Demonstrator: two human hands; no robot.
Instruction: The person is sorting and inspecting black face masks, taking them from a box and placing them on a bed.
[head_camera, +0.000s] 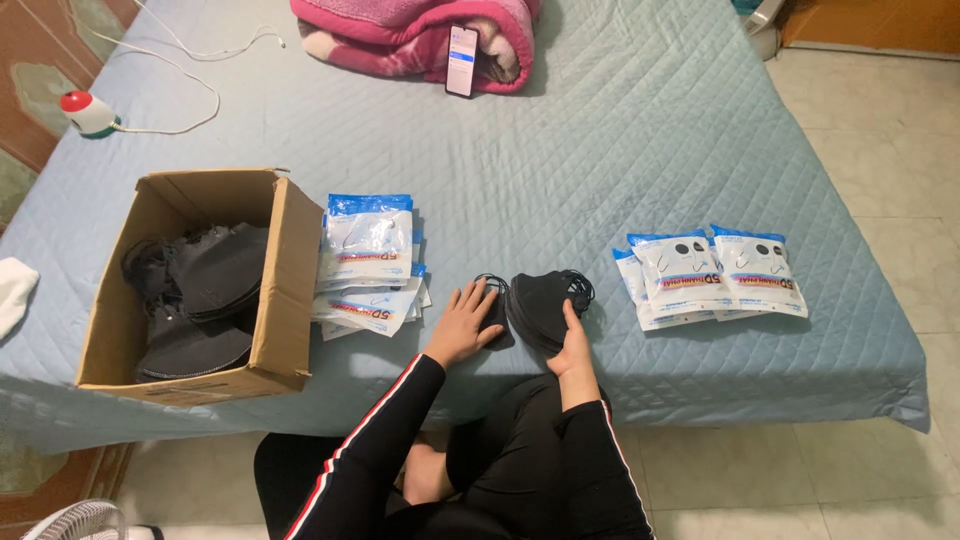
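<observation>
My left hand (463, 325) lies flat, fingers spread, on a single black face mask (494, 305) near the bed's front edge. My right hand (573, 345) rests against the near side of a small stack of black masks (545, 298), fingers curled on it. A pile of empty blue-and-white plastic pouches (366, 262) lies just left of my left hand. Filled pouches (712, 275) lie to the right of the stack. A cardboard box (291, 262) at the left holds several more black masks (200, 290).
The quilted light-blue bed cover (620, 150) carries everything. At the far edge lie a pink blanket (400, 35) and a phone (461, 60). A white-and-red device with a cable (88, 112) sits far left. Tiled floor (880, 180) runs along the right.
</observation>
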